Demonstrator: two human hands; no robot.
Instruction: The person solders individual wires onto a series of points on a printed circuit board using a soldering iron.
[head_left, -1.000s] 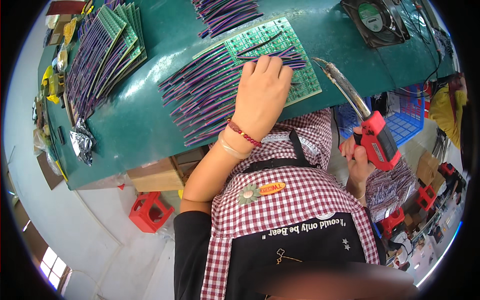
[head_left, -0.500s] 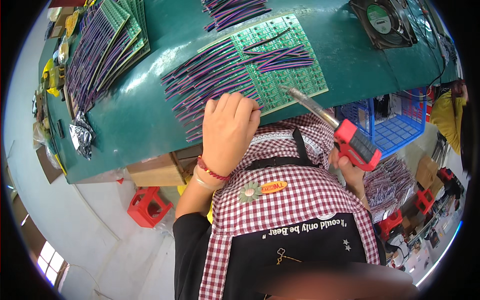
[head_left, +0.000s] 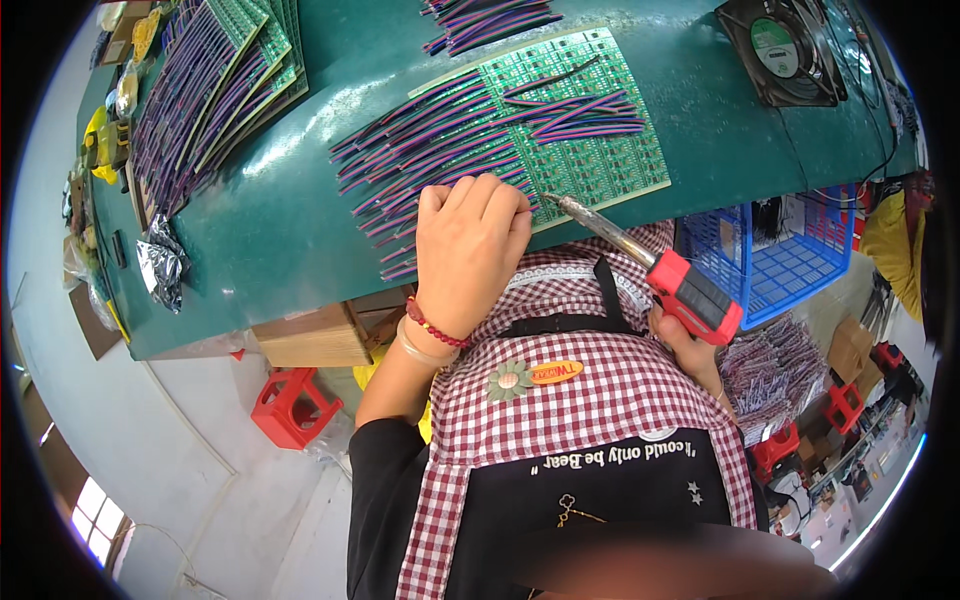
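Observation:
My right hand (head_left: 686, 345) is closed round the red and black handle of a soldering iron (head_left: 694, 296). The iron's metal barrel slants up and left, and its tip is at the near edge of a green circuit board panel (head_left: 615, 165). My left hand (head_left: 470, 245) is closed beside that tip, fingers pinched on a thin multicoloured wire, mostly hidden under them. Many such wires (head_left: 425, 150) fan out leftward from the panel. A few loose wires (head_left: 588, 118) lie across the boards.
On the green table (head_left: 270, 240), a stack of wired panels (head_left: 215, 100) lies at the far left, crumpled foil (head_left: 162, 265) below it. A wire bundle (head_left: 495, 25) is at the back, a fan (head_left: 782, 52) at the back right. A blue basket (head_left: 790, 265) stands beyond the near right edge.
The soldering iron has moved left and slightly down, bringing its tip from over the panel to beside my left fingers. My left hand stays pinched near the panel's edge.

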